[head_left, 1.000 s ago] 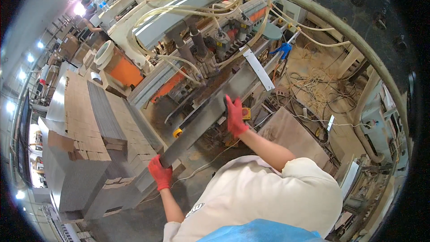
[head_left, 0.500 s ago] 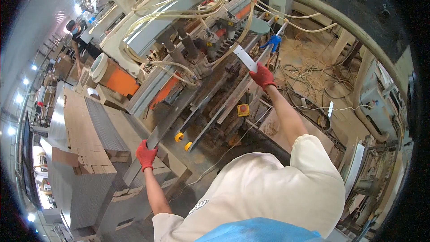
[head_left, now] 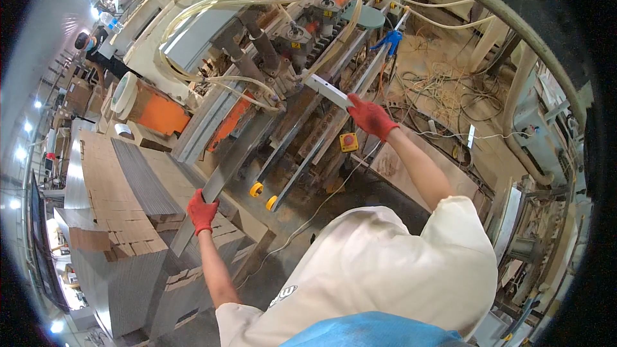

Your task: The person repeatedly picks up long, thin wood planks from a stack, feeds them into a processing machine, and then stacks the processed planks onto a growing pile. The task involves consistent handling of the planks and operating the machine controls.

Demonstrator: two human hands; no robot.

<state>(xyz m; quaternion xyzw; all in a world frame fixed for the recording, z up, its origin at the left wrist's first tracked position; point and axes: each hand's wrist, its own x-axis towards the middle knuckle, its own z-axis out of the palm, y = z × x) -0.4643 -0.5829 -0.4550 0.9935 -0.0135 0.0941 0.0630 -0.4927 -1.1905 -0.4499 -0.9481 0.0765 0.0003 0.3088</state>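
- The person stands over a long woodworking machine (head_left: 257, 71), both arms stretched out in red gloves; the left hand (head_left: 202, 211) is closed round the near end of a long grey panel (head_left: 225, 173), fingers wrapped over its edge, thumb hidden
- That grey panel runs slantwise from the left hand up towards the machine's infeed, its far end lying along the machine's grey side rail; its near end sits just above the corner of a stack of grey panels (head_left: 144, 180)
- The right hand (head_left: 371, 117) is closed on one end of a short white strip (head_left: 328, 90); the fingers curl over it, and the strip juts out up and left over the machine's rollers
- Two metal guide rails with yellow end caps (head_left: 257, 189) slope down from the machine between the two hands
- A small yellow box with a red button (head_left: 349, 142) sits just below the right hand, near the edge of the machine frame
- Cardboard-topped stacks (head_left: 96, 186) stand beside the grey ones at the left; pale hoses (head_left: 212, 0) loop over the machine's top; loose cables (head_left: 437, 83) lie on the floor beyond the right arm
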